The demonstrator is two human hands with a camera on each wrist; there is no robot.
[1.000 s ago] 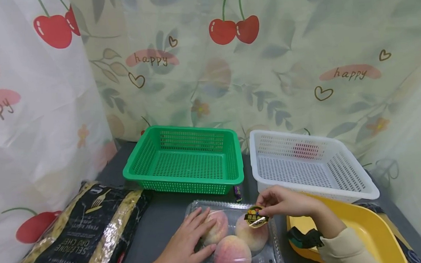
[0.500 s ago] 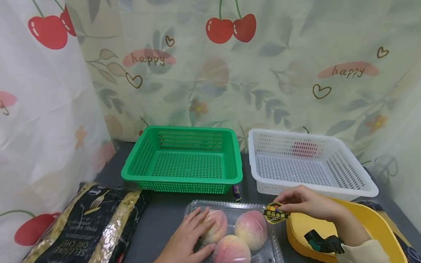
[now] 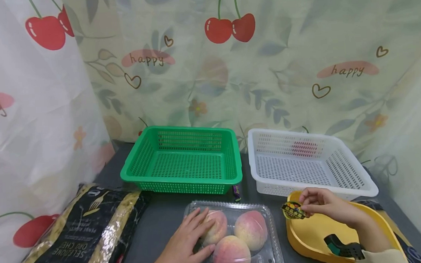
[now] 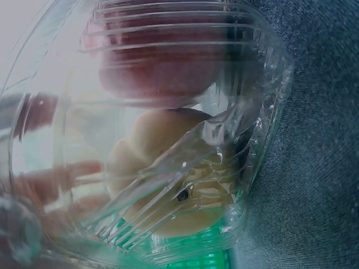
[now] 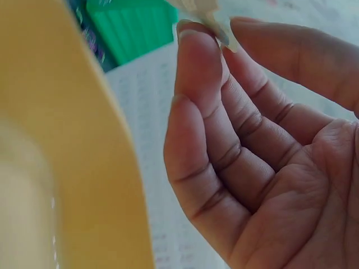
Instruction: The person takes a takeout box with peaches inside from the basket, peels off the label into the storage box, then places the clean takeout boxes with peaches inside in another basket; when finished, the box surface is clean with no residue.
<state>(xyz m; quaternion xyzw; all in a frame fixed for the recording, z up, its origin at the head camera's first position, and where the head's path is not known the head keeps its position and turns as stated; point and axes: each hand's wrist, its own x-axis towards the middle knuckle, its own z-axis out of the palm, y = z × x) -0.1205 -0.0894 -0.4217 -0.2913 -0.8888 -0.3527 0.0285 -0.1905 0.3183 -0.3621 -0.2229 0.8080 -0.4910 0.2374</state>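
A clear plastic clamshell box [image 3: 271, 240] with three pinkish peaches [image 3: 250, 229] stands at the front middle of the table. My left hand [image 3: 188, 239] rests on the left side of its lid, fingers spread and straight. Between thumb and fingertips, my right hand [image 3: 327, 207] pinches a black-and-gold oval sticker [image 3: 293, 210] over the left rim of a yellow tray [image 3: 307, 242]. In the right wrist view only the sticker's edge [image 5: 205, 14] shows at the fingertips. The left wrist view looks through the box's ridged side [image 4: 185, 162] at the peaches.
Behind the box stand a green basket [image 3: 187, 161] and a white basket [image 3: 292, 166]. A pasta bag [image 3: 79, 232] lies at the left. Near the green basket's corner is a small purple wrapped item [image 3: 236, 192]. A dark packet [image 3: 401, 228] lies partly under the yellow tray.
My right hand has moved right with the sticker, from over the right-hand peach, past the box edge, to over the yellow tray's rim. My left hand stays on the lid.
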